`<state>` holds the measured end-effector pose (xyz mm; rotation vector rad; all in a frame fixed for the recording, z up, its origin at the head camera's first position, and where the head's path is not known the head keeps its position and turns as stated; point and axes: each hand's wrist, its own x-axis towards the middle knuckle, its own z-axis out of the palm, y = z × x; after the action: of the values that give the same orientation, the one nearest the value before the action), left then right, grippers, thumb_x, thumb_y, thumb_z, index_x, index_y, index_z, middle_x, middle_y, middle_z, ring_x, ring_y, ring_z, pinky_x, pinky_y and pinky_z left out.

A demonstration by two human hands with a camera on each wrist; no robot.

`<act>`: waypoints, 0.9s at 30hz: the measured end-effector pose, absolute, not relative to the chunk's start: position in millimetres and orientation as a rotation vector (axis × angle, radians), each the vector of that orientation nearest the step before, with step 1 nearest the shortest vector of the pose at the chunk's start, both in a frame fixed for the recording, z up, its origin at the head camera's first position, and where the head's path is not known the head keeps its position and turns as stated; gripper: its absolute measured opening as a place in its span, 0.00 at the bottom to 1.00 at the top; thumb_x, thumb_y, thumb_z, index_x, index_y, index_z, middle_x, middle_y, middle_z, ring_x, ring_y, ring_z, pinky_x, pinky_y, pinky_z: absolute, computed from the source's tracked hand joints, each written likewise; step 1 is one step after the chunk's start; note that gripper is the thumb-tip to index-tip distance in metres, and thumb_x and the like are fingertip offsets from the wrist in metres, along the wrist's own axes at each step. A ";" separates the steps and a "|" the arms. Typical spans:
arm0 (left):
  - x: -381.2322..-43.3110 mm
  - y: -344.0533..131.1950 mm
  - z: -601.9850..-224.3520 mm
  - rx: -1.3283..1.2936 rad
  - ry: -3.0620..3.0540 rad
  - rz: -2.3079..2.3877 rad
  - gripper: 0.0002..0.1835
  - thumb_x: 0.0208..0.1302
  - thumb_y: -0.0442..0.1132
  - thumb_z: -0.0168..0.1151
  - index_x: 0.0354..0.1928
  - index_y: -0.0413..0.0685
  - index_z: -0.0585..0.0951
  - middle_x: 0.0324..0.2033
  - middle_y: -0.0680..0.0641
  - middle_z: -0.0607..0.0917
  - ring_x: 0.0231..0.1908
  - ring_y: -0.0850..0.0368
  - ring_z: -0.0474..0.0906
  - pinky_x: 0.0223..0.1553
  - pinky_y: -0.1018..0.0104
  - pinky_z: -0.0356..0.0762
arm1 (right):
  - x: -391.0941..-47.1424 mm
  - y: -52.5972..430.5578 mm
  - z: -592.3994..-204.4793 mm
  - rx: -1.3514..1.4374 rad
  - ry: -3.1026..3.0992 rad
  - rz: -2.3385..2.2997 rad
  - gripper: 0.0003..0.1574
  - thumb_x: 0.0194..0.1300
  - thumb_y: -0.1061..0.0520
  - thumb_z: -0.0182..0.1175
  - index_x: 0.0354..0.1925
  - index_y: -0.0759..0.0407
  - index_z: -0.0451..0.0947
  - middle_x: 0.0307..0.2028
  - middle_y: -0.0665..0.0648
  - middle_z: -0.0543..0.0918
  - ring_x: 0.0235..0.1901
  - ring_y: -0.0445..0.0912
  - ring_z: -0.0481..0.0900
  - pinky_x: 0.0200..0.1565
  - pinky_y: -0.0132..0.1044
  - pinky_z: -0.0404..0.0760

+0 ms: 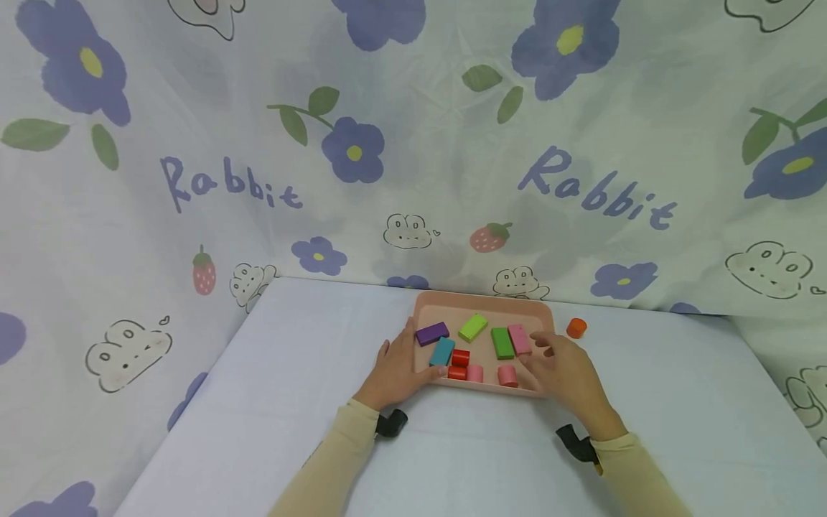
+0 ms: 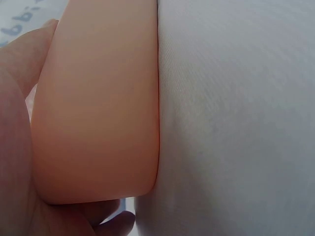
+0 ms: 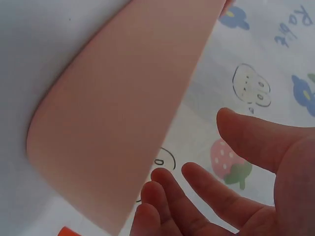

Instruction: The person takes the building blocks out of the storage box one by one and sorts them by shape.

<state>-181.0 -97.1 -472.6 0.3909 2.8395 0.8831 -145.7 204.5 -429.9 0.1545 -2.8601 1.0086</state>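
A shallow peach tray [image 1: 541,310] rests on the white table, with several coloured blocks in it. My left hand [image 1: 395,373] grips its left front corner, thumb over the front rim and fingers along the left side; the left wrist view shows the tray wall [image 2: 98,98] up close. Above the tray's right edge hovers my right hand [image 1: 568,370], thumb and fingers apart, nothing between them. Nearest to it are a pink block [image 1: 519,339], a green block [image 1: 502,343] and a pink cylinder [image 1: 507,375].
Farther left in the tray lie a purple block [image 1: 431,334], a lime block [image 1: 473,327], a blue block [image 1: 442,352], two red cylinders [image 1: 461,357] and another pink cylinder [image 1: 474,373]. An orange cylinder [image 1: 576,328] sits outside, right of the tray. A patterned cloth [image 1: 439,158] hangs behind.
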 end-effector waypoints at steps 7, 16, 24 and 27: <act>-180.3 -97.6 -471.0 0.382 2.835 0.903 0.62 0.60 0.71 0.60 0.80 0.41 0.42 0.78 0.40 0.54 0.76 0.42 0.52 0.73 0.36 0.40 | -148.2 193.2 -434.1 0.183 -2.913 0.965 0.30 0.62 0.53 0.70 0.57 0.69 0.78 0.45 0.62 0.86 0.43 0.55 0.81 0.42 0.49 0.84; -182.0 -98.8 -475.8 0.389 2.837 0.894 0.62 0.59 0.72 0.59 0.80 0.42 0.41 0.78 0.41 0.53 0.76 0.44 0.52 0.74 0.36 0.39 | -149.9 184.0 -431.4 0.155 -3.032 1.022 0.26 0.63 0.53 0.70 0.54 0.69 0.80 0.36 0.56 0.87 0.37 0.49 0.82 0.36 0.41 0.84; -181.9 -98.1 -476.6 0.401 2.844 0.905 0.62 0.60 0.72 0.60 0.80 0.41 0.42 0.78 0.40 0.54 0.76 0.42 0.53 0.73 0.35 0.40 | -151.8 179.1 -437.2 0.119 -3.078 0.918 0.20 0.60 0.50 0.72 0.40 0.65 0.83 0.26 0.51 0.79 0.27 0.45 0.76 0.30 0.38 0.78; -182.2 -98.4 -477.1 0.402 2.845 0.894 0.62 0.60 0.72 0.60 0.80 0.41 0.41 0.78 0.40 0.53 0.76 0.42 0.53 0.73 0.36 0.40 | -154.0 177.0 -438.6 0.064 -3.115 0.897 0.18 0.58 0.48 0.73 0.35 0.61 0.82 0.23 0.50 0.76 0.25 0.45 0.73 0.27 0.37 0.73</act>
<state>-182.2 -98.4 -477.1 0.4023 2.8451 0.8945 -154.0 177.0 -438.6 0.0642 -3.1146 0.8971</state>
